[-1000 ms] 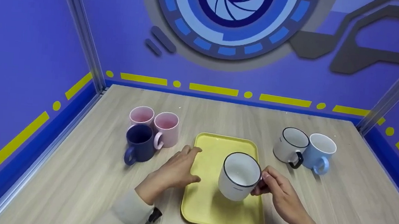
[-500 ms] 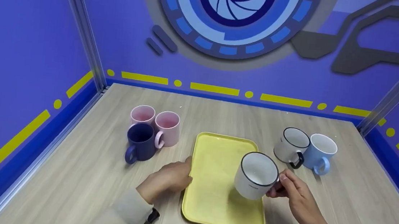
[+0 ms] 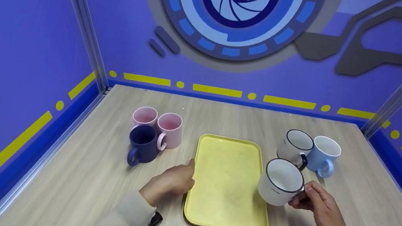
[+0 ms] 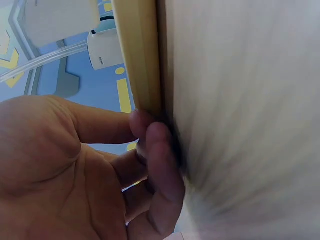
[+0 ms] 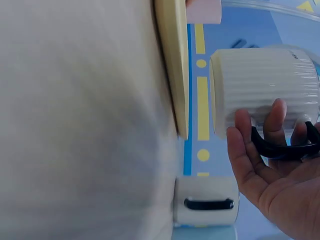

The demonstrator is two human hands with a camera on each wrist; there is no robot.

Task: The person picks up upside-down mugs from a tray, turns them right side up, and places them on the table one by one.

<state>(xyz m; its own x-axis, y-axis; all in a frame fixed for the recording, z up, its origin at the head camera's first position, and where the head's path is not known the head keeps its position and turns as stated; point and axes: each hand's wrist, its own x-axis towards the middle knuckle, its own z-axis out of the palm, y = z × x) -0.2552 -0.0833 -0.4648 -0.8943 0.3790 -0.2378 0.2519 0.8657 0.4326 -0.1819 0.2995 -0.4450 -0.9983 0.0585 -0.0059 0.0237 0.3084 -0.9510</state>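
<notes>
A white mug with a black rim (image 3: 281,183) hangs above the right edge of the yellow tray (image 3: 229,188). My right hand (image 3: 323,207) grips it by its black handle (image 5: 280,150); the right wrist view shows fingers passing through that handle. At the tray's left edge is my left hand (image 3: 175,180). In the left wrist view its thumb and fingers (image 4: 160,155) pinch the tray's rim (image 4: 140,55). The tray lies flat on the table and holds nothing.
Left of the tray stand a navy mug (image 3: 143,142) and two pink mugs (image 3: 170,134), close together. At the right, another black-rimmed white mug (image 3: 290,150) stands beside a light blue mug (image 3: 322,158). Blue walls (image 3: 225,78) enclose the table (image 3: 82,175).
My right hand has carried the white mug rightward, from over the tray to its right edge. My left hand has gone from spread fingers to pinching the tray's left rim.
</notes>
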